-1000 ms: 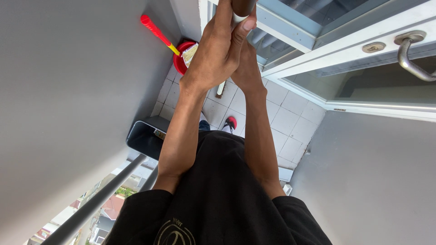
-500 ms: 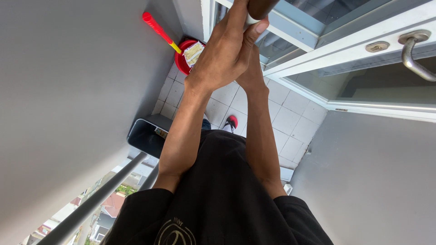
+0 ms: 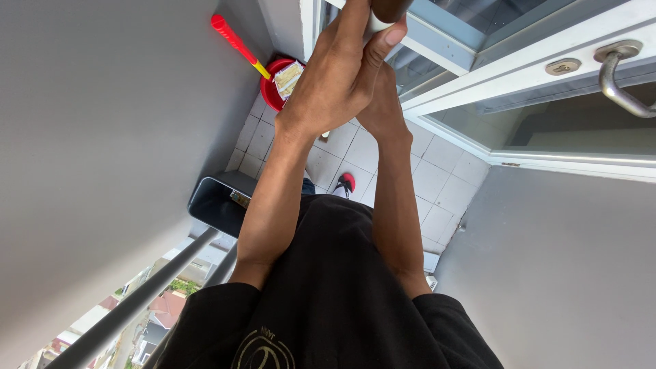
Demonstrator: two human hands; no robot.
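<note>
Dark and rounded at the visible end, with a pale band just below it, the handle sticks up past the top edge of the frame, so only a short stub of it shows and its full shape cannot be told. It stands between the two hands, roughly upright in the picture, in front of the white-framed glass door.

Both arms reach out from a black shirt toward it. The left hand is clenched around the handle, fingers folded over it and thumb pressed along its side against the pale band. The right hand lies behind and under the left one, mostly hidden; its grip looks closed against the same handle, though the fingers themselves cannot be seen.

Below the hands lies a floor of pale square tiles. A red bucket sits on it near the grey wall, with a red stick with a yellow joint leaning out of it. A dark bin stands beside the wall, close to a metal railing. One red and black sandal rests on the tiles between the forearms. On the door, a curved metal door lever and a round lock plate show, well apart from the hands.
</note>
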